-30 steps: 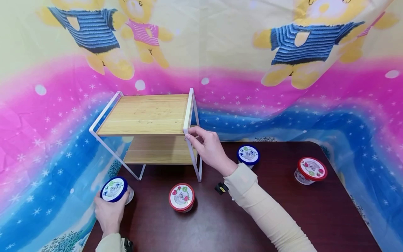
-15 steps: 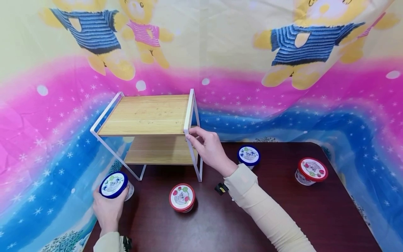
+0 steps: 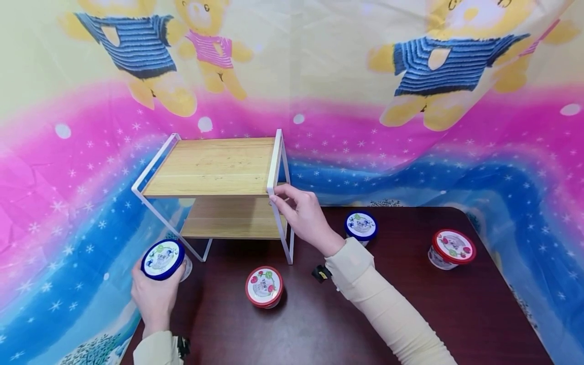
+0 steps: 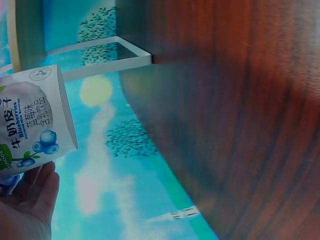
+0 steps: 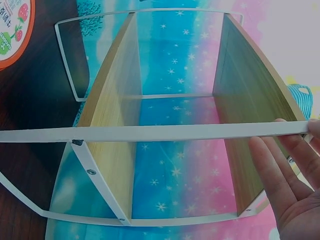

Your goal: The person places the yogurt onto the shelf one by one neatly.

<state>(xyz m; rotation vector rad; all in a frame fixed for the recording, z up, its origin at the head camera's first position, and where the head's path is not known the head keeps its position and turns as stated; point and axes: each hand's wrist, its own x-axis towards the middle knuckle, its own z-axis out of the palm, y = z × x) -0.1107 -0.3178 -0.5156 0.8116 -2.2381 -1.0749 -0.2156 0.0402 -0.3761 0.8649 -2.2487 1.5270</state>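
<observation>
My left hand (image 3: 156, 299) grips a blue-lidded tub (image 3: 161, 259) around its side, at the left front of the shelf. In the left wrist view the tub (image 4: 30, 120) shows blueberries printed on its white wall, raised off the dark table. My right hand (image 3: 306, 215) pinches the white metal frame of a two-tier wooden shelf (image 3: 210, 167) at its front right corner. In the right wrist view, thumb and fingers (image 5: 280, 175) meet the frame bar (image 5: 175, 132) near the upper board. Both shelf boards bear nothing.
A red-lidded tub (image 3: 264, 287) stands on the dark table (image 3: 328, 324) before the shelf. Right of it are another blue-lidded tub (image 3: 360, 225) and a red-lidded tub (image 3: 451, 247). A printed bear curtain (image 3: 337, 132) hangs behind.
My left hand has lifted the blue-lidded tub slightly, up and toward the shelf's left legs. The right hand keeps its place on the frame.
</observation>
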